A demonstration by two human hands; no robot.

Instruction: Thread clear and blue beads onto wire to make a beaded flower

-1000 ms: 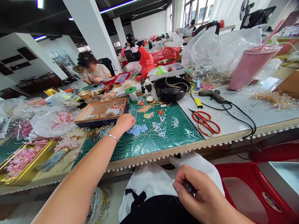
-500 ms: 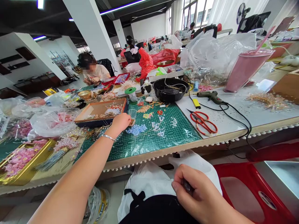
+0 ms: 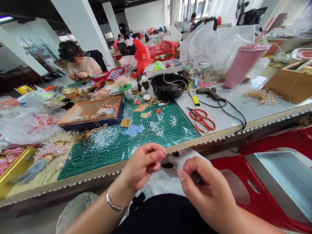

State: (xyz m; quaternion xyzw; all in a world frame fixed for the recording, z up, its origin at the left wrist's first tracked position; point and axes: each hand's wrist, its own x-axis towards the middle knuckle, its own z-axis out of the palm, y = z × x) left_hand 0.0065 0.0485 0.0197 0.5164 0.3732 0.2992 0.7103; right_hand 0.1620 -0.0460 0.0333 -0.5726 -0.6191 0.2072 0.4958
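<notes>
Above my lap, my left hand (image 3: pixel 146 164) is closed in a pinch, thumb against forefinger; whatever sits between the tips is too small to name. My right hand (image 3: pixel 207 185) faces it, a short gap away. Its fingers curl round a small dark object (image 3: pixel 196 177), mostly hidden in the palm, and a thin wire (image 3: pixel 175 168) sticks out by the thumb toward the left hand. Beyond them, on the green cutting mat (image 3: pixel 109 162), lie a small clear box of gold beads (image 3: pixel 126 122), blue petal pieces (image 3: pixel 133 130) and scattered clear beads (image 3: pixel 103 138).
Red-handled scissors (image 3: pixel 202 119) and a glue gun (image 3: pixel 211 93) lie to the right, near a pink drink cup (image 3: pixel 246 66). A black bowl (image 3: pixel 169 87) and a shallow box (image 3: pixel 90 113) stand farther back. A red stool (image 3: pixel 231 182) is at lower right. A co-worker (image 3: pixel 80 61) sits across.
My left hand has left the small bead box on the mat and come back over my lap, close to the right hand. The right hand stays low; the view has shifted right.
</notes>
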